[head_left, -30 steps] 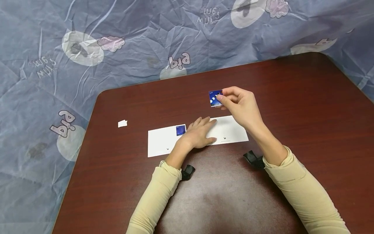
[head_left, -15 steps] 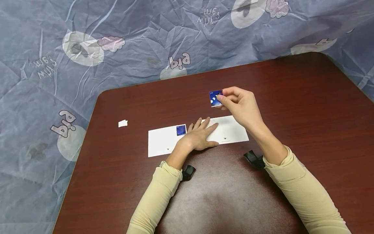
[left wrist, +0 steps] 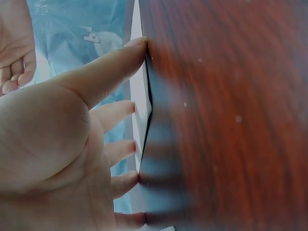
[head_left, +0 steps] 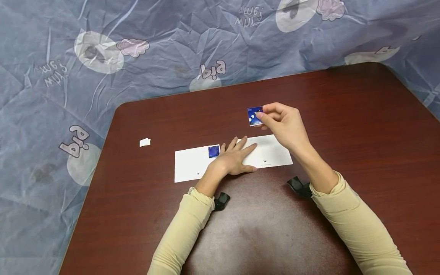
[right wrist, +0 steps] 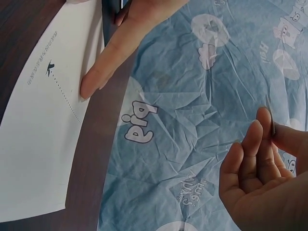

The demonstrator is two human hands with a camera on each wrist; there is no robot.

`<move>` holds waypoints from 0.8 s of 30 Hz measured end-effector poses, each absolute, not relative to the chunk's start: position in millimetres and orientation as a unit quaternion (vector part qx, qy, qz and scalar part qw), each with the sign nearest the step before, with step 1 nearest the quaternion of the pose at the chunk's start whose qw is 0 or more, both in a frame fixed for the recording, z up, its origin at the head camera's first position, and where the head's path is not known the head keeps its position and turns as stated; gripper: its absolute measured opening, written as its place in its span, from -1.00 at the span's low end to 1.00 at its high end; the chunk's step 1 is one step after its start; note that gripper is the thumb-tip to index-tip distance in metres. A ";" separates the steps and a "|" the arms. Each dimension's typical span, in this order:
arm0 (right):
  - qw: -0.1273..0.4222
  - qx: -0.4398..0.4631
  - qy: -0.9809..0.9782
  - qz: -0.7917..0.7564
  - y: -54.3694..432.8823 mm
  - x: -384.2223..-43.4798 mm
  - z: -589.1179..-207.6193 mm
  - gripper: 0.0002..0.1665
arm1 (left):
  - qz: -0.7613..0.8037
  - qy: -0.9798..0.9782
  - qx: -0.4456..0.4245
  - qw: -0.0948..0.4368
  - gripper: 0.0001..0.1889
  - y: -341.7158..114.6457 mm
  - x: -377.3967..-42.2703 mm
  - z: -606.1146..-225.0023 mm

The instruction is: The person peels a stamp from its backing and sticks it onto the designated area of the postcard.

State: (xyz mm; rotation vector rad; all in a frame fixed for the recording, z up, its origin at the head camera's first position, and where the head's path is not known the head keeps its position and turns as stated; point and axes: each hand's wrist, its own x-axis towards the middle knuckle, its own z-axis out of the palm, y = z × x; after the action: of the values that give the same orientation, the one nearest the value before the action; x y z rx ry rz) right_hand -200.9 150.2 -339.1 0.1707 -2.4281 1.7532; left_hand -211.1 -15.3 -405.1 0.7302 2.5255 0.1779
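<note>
In the head view, my left hand [head_left: 232, 161] lies with spread fingers over the middle of a long white paper piece. Its left part [head_left: 189, 164] and right part [head_left: 271, 151] show on either side, each with a small dark bird mark; whether these are one sheet or two is hidden under the hand. A dark blue stamp [head_left: 214, 151] sits at the left part's upper right corner. Above the paper, my right hand [head_left: 287, 126] pinches a blue stamp [head_left: 253, 116] with white moon shapes between thumb and fingers. The right wrist view shows this stamp edge-on, as a thin sliver.
A small white paper scrap [head_left: 144, 142] lies on the brown table [head_left: 165, 122] at the left. Behind the table hangs a wrinkled blue patterned cloth [head_left: 165, 46]. Black wrist cameras sit at both cuffs.
My left hand has spread its fingers wider, and its thumb has shifted slightly to the right along the paper. The right hand keeps its pinch on the stamp, almost still.
</note>
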 end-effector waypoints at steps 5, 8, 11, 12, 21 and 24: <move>0.071 0.057 -0.814 0.574 149.2 -202.1 -340.7 -0.69 | 0.071 0.929 0.265 0.249 -0.19 -16.0 -210.9 -405.3; 0.072 0.057 -0.818 0.568 148.9 -202.9 -342.5 -0.69 | 0.072 0.929 0.265 0.248 -0.19 -16.0 -210.9 -406.1; 0.073 0.057 -0.820 0.565 148.7 -203.4 -343.7 -0.70 | 0.071 0.929 0.265 0.248 -0.19 -15.8 -211.0 -405.9; 0.073 0.057 -0.821 0.564 148.7 -203.6 -343.9 -0.70 | 0.071 0.929 0.264 0.248 -0.19 -15.8 -211.1 -405.8; 0.072 0.054 -0.821 0.564 147.8 -203.2 -345.0 -0.70 | 0.065 0.930 0.264 0.249 -0.19 -16.9 -210.9 -406.8; 0.071 0.057 -0.820 0.566 147.0 -203.4 -345.5 -0.68 | 0.068 0.931 0.263 0.245 -0.19 -18.1 -211.1 -407.9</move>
State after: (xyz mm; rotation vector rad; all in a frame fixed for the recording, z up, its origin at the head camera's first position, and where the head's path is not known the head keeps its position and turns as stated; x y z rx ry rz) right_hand -203.4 147.0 -345.5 0.1701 -2.4651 1.7008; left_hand -211.1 -18.1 -407.9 0.7182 2.5409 0.1862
